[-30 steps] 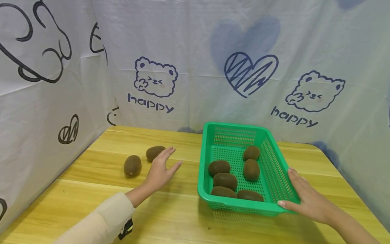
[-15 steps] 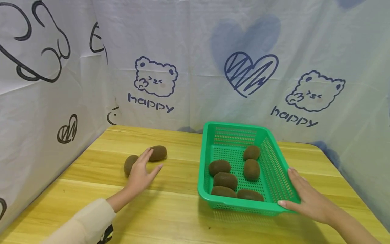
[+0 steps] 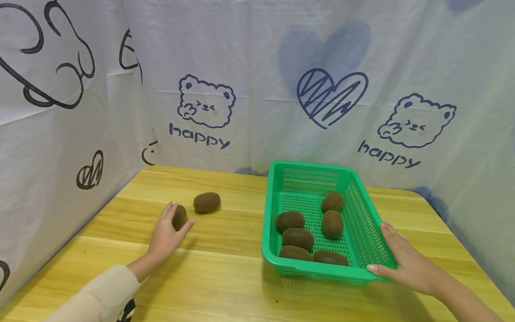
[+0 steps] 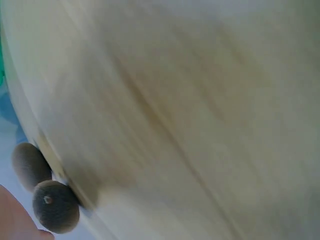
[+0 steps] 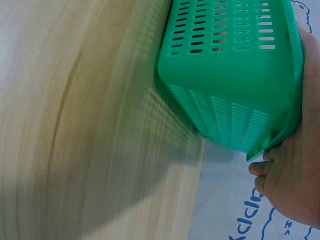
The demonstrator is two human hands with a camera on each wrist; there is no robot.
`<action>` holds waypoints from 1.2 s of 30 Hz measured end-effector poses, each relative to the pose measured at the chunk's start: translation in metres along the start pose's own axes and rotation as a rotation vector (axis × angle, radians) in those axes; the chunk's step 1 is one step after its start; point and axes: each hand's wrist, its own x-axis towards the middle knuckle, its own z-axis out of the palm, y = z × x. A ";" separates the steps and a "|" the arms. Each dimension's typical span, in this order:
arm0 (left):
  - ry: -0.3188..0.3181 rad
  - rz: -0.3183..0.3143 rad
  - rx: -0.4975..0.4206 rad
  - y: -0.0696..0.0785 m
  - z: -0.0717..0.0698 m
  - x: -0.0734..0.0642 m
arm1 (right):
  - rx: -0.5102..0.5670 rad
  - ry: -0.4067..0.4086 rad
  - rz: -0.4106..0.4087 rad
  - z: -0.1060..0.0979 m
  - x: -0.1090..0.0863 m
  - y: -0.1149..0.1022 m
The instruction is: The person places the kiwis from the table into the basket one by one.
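In the head view my left hand [image 3: 166,232] is at a brown kiwi [image 3: 179,218] on the left of the table, its fingers along the far side and its thumb apart on the near right. The hand partly hides that fruit. A second kiwi [image 3: 207,202] lies just beyond it to the right. The left wrist view shows the stem end of the closer kiwi [image 4: 56,206] beside a bit of the hand [image 4: 17,217]. At the near right corner of a green plastic basket [image 3: 322,264], my right hand [image 3: 414,264] grips the rim. Several kiwis [image 3: 297,239] lie inside.
A wooden table [image 3: 225,277] bears everything. White cloth [image 3: 257,58] printed with bears and hearts hangs behind it and along both sides. The basket's slotted wall [image 5: 225,65] rises beside the right hand.
My left hand has moved left and toward me, from beside the farther kiwi to the nearer one. My right hand and the basket have stayed in place.
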 end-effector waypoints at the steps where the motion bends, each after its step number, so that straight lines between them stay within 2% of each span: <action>1: 0.000 -0.029 -0.006 -0.001 -0.001 0.000 | 0.002 -0.001 0.001 0.000 0.000 0.000; 6: -0.012 -0.166 -0.016 -0.006 -0.005 -0.003 | -0.001 0.001 -0.002 0.000 0.000 0.000; 10: -0.010 -0.224 -0.025 -0.010 -0.004 -0.004 | 0.004 0.005 -0.004 0.000 0.001 0.000; 17: 0.051 -0.262 -0.020 -0.012 0.003 -0.004 | 0.022 0.009 -0.006 0.000 0.001 0.000; 26: 0.062 -0.368 -0.042 -0.008 0.006 0.003 | 0.008 0.001 0.004 0.000 0.000 -0.001; 36: 0.080 -0.387 -0.051 -0.009 0.003 0.007 | 0.007 -0.004 0.012 0.000 0.000 -0.001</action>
